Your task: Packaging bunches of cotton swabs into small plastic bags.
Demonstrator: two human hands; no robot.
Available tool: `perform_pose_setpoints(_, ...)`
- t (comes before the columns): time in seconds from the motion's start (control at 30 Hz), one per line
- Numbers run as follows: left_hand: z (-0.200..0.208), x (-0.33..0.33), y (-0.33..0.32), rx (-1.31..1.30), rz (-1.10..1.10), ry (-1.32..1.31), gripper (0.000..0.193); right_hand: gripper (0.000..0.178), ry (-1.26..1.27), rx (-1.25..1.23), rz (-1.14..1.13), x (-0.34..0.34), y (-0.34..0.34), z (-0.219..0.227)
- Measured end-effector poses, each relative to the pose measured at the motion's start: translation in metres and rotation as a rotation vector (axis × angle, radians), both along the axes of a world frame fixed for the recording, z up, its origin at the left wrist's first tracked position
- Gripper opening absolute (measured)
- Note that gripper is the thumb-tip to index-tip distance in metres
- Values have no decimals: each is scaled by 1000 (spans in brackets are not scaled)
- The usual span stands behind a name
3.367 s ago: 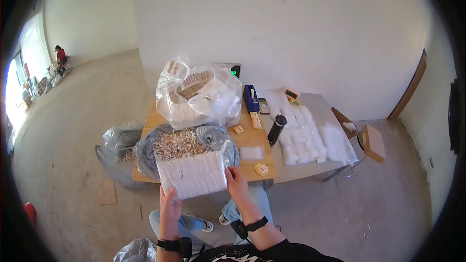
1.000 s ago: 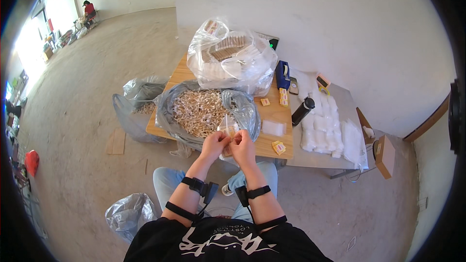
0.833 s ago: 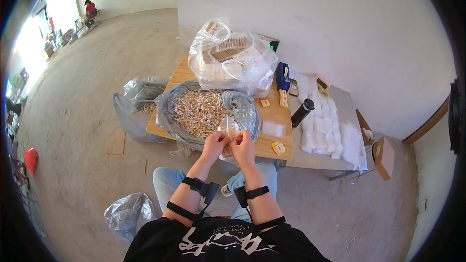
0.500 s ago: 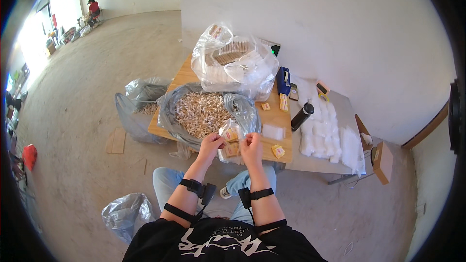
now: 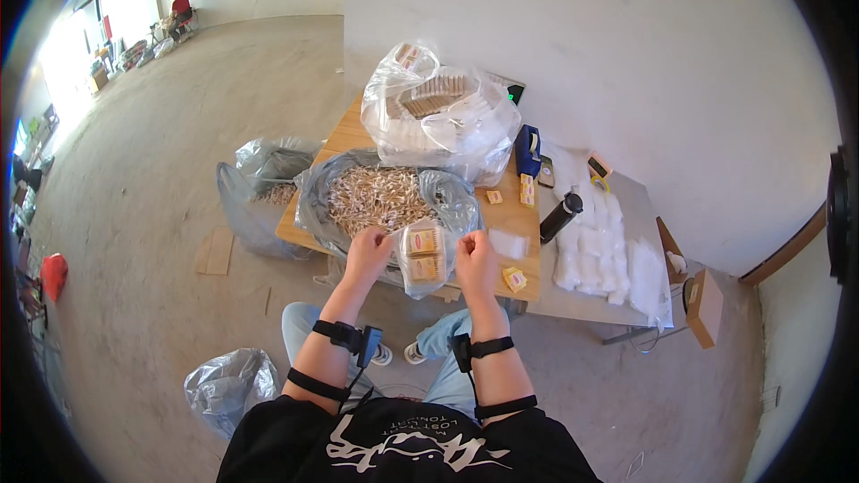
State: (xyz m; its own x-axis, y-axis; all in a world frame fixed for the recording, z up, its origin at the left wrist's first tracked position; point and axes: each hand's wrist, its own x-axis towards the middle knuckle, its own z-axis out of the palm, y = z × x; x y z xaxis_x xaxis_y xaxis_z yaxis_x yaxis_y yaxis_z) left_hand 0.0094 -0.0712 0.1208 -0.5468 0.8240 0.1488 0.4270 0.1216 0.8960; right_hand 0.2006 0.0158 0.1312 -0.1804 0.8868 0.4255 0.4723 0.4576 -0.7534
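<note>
In front of me hangs a small clear plastic bag, with two packs of sticks bearing yellow-and-red labels, one above the other inside it. My left hand pinches its upper left corner. At the upper right corner my right hand is closed in a pinch too, so the bag is spread between them. Just beyond lies a grey plastic bag, opened wide and full of loose cotton swabs. Yellow label cards and a stack of flat clear bags lie beside my right hand.
A big clear bag of packs stands at the back of the wooden table. Right of it are a blue tape dispenser, a phone, a black bottle and bundled clear bags. Far left, a person sits.
My hands have moved apart, and the small bag with the packs now hangs spread and upright between them. The view has shifted slightly.
</note>
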Motion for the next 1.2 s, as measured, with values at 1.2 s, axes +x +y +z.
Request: perform_pose_setpoints(1.2,30,-25,-35,311,-343,-1287,43,42,647,-919,164,32,-6,-116)
